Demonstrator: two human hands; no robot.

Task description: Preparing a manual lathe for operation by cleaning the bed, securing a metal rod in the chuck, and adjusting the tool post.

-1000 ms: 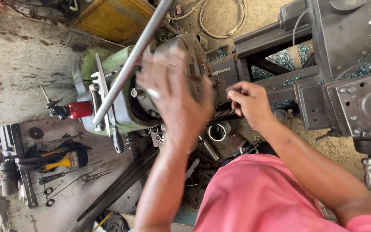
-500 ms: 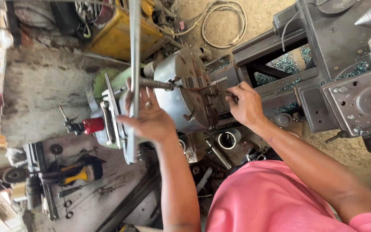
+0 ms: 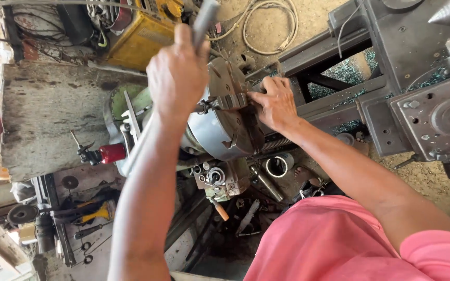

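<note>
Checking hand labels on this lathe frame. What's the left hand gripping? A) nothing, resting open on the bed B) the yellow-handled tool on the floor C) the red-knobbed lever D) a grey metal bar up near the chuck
D: the left hand is closed around a grey metal bar above the lathe chuck, while the right hand rests on the chuck face.

The left hand [image 3: 178,73] now sits higher on the long steel pipe [image 3: 204,21], gripping it up near the yellow machine [image 3: 141,31] rather than down by the green lathe headstock [image 3: 118,104]. The pipe swings from a slant to nearly upright. The right hand [image 3: 274,104] slides further onto the chuck [image 3: 225,130] face, fingers pressed at a jaw.
</note>
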